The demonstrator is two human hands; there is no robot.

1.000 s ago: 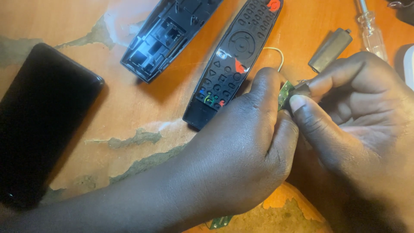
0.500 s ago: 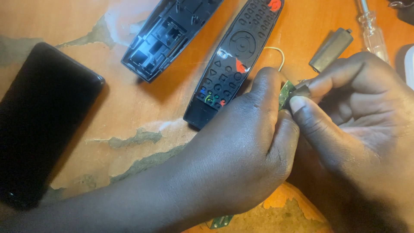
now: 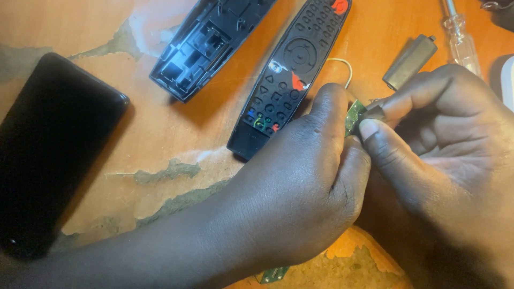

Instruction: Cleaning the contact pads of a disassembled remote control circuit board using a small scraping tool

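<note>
1. A flat black smartphone with a dark glass screen [image 3: 51,155] lies at the far left on the worn orange wooden tabletop [image 3: 160,144], whose surface layer has peeled away in greyish patches.
2. To its right, near the top edge, an empty black plastic remote-control back shell [image 3: 206,45] lies open side up, tilted diagonally.
3. Just beside it, the black remote-control front panel with rubber buttons [image 3: 292,75] lies on a similar diagonal, with red keys and small coloured keys showing.
4. The left hand [image 3: 305,187] reaches in from the lower left, curled closed around a thin green circuit board [image 3: 353,115]; the board's far end peeks out between the thumbs, and another green edge shows below the wrist near the bottom edge.
5. A thin pale wire [image 3: 342,64] loops up from behind the left thumb.
6. The right hand [image 3: 439,144] meets it, thumb and forefinger pinching the board's upper tip.
7. Behind the right hand lie a small dark grey battery cover [image 3: 409,61] and a clear-handled screwdriver [image 3: 460,35], well apart from the board.
</note>
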